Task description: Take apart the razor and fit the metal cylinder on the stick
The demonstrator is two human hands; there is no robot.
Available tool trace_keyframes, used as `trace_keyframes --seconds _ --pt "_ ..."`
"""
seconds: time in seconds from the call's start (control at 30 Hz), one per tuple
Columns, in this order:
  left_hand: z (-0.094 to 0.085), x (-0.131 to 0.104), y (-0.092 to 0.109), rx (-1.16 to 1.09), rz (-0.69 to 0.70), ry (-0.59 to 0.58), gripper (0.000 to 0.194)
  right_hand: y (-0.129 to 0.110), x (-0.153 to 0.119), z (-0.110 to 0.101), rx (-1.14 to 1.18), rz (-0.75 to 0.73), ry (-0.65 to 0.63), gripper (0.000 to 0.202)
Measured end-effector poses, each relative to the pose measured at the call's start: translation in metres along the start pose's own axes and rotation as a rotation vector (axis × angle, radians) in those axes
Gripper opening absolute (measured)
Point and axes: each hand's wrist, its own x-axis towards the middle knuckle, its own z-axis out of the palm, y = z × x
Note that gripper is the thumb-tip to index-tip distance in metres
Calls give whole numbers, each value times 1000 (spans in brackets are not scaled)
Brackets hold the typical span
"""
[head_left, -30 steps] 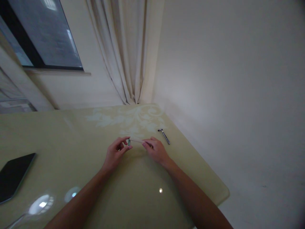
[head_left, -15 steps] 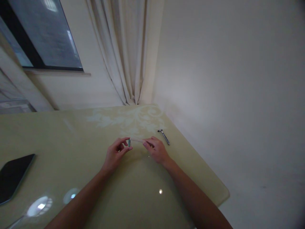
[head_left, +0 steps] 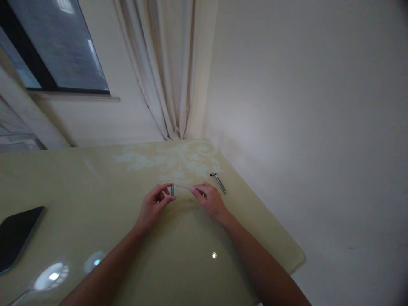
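Between the thumb and fingertips of my left hand (head_left: 157, 200) is a small, narrow green-and-dark piece (head_left: 172, 190), held upright. It could be a razor cartridge, but it is too small to tell for sure. My right hand (head_left: 208, 199) pinches a thin, pale stick (head_left: 184, 187) that points left. The stick's tip is just short of the green piece, with a slight gap showing. Beyond my right hand a razor (head_left: 218, 182) lies on the table, its head toward the back left. Both hands are above the tabletop (head_left: 178, 259).
A dark flat tablet-like object (head_left: 19, 238) lies at the table's left side. A plain wall (head_left: 302, 127) runs along the right edge, and a curtain (head_left: 172, 72) hangs behind the far corner. Bright light reflections show on the glossy surface.
The stick's tip has drawn slightly away from the green piece, where it was touching or nearly touching before. Both hands keep their grips. The whole view has shifted a little.
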Motion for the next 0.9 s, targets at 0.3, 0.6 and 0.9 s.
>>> trace_keyframes --seconds 0.3,0.6,0.9 --pt "-1 0 2 3 -26 1 38 3 1 -4 -23 -19 -24 28" --pt "0 -1 1 6 -35 5 40 2 0 -6 -5 -55 -26 29" --pt "0 0 2 -7 -39 8 39 2 0 -6 -35 -65 -48 27"
